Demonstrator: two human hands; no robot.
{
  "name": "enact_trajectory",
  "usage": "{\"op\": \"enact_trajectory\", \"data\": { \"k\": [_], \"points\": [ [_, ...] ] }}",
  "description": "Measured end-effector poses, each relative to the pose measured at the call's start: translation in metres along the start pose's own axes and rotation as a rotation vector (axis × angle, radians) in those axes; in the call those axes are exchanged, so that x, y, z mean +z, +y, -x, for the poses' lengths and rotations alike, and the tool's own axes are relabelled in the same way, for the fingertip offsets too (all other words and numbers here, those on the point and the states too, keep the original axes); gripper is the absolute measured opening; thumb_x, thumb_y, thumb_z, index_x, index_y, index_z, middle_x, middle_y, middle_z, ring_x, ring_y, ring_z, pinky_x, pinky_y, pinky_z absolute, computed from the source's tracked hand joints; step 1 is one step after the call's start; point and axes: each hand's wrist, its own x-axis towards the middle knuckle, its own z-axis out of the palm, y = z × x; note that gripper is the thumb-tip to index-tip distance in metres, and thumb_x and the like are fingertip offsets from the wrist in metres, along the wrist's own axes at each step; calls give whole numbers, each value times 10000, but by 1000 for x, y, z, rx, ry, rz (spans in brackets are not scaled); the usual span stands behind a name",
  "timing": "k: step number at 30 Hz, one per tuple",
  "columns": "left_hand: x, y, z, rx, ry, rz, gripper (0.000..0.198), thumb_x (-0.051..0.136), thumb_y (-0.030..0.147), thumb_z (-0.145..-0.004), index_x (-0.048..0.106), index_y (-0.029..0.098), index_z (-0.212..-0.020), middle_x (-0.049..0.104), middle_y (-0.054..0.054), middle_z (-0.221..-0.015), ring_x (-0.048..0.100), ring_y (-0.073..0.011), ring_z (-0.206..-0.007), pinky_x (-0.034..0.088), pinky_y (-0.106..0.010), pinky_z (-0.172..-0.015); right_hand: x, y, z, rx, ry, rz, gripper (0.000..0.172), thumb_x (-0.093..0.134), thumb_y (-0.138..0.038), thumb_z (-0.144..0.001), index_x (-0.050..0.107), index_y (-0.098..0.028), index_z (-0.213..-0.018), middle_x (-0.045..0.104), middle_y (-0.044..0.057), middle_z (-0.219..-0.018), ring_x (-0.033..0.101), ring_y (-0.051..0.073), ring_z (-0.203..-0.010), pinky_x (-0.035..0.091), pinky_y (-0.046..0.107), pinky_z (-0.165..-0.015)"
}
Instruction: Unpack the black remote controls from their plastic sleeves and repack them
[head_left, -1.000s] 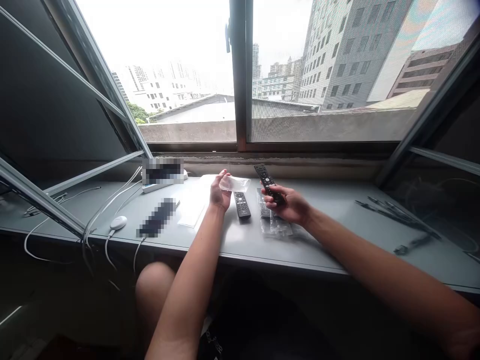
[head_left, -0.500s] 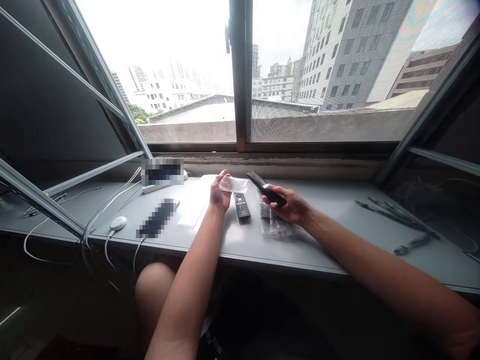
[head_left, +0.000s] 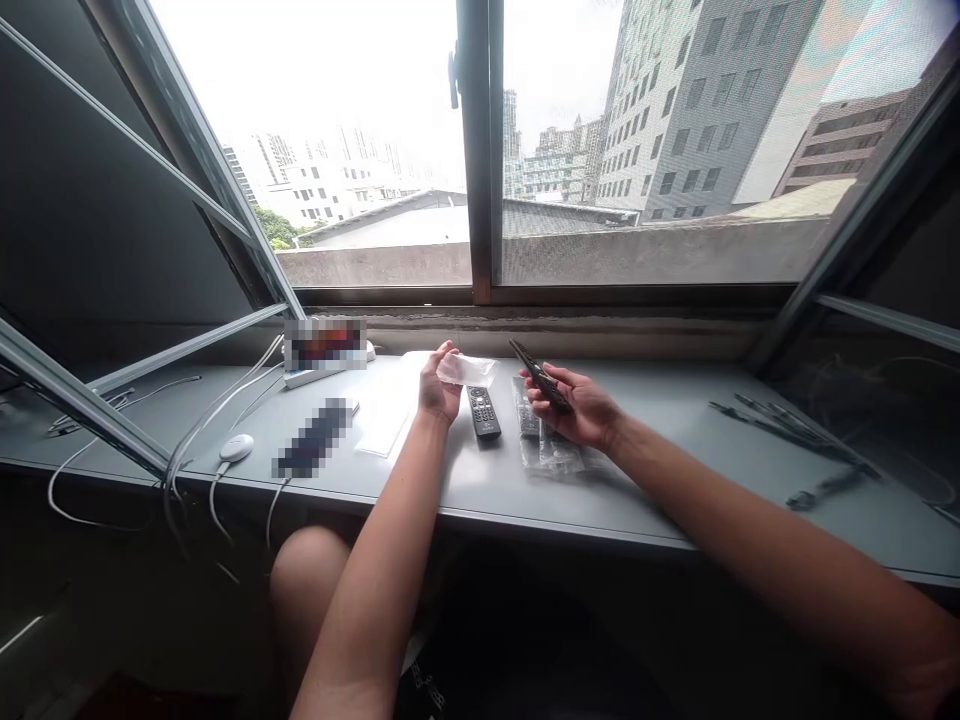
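My left hand (head_left: pixel 441 385) is closed on a small clear plastic bag (head_left: pixel 471 371), which sticks out to the right of the fingers. In my right hand (head_left: pixel 585 405) a black remote control (head_left: pixel 534 368) is gripped, tilted up and seen nearly edge-on, clear of the desk. Between the hands, a second black remote control (head_left: pixel 484 412) lies on the desk with its buttons up. Beneath my right hand are clear plastic bags (head_left: pixel 551 455) with at least one dark remote control inside; the hand partly covers them.
The grey desk (head_left: pixel 660 500) runs below a window. At left lie a white sheet (head_left: pixel 382 430), a blurred-out phone-like object (head_left: pixel 315 440), a white round charger (head_left: pixel 236 447), cables and a white power strip (head_left: pixel 300 378). Dark cables (head_left: pixel 787 425) lie at right. Metal frames rise on both sides.
My right hand has rotated the remote control from showing its broad face to nearly edge-on. My left hand and the plastic bag stay almost still.
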Motion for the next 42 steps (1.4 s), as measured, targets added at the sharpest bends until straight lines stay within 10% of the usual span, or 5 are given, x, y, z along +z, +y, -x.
{"op": "enact_trajectory", "data": {
  "k": [11, 19, 27, 33, 42],
  "points": [
    [-2, -2, -3, 6, -1, -8, 359, 836, 262, -831, 758, 192, -1175, 749, -43, -967, 722, -155, -849, 565, -262, -782, -3, 10, 0, -367, 12, 410, 401, 967, -355, -800, 773, -233, -1128, 813, 88, -1226, 771, 248, -1069, 627, 426, -984],
    [-1, -1, -3, 0, -2, -1, 247, 814, 251, -860, 770, 182, -1093, 756, -52, -986, 712, -145, -846, 551, -237, -763, -5, 10, -1, -674, -38, 812, 292, 908, -489, -875, 824, -263, -1040, 754, 94, -1416, 564, 305, -1502, 376, 547, -1296],
    [0, -1, -1, 4, 7, -4, 294, 821, 255, -843, 764, 184, -1123, 748, -46, -956, 708, -144, -832, 553, -250, -772, 3, 14, 4, -424, 53, 580, 351, 862, -499, -906, 749, -214, -1076, 788, 59, -1000, 760, 220, -811, 653, 394, -804],
    [1, 0, -1, -4, 6, 1, 303, 836, 254, -833, 761, 179, -1117, 742, -39, -963, 705, -139, -817, 551, -250, -768, 5, 10, 3, -214, 49, 272, 152, 656, -318, -1010, 682, -189, -1088, 764, 90, -957, 625, 159, -580, 475, 253, -424],
    [1, 0, 0, -11, 3, 22, 219, 789, 221, -880, 768, 165, -1092, 752, -51, -962, 702, -133, -811, 552, -231, -745, 8, -2, 5, -43, 2, -44, 348, 449, -374, -1128, 701, -145, -1203, 657, 51, -810, 564, 136, -561, 521, 236, -445]
  ]
}}
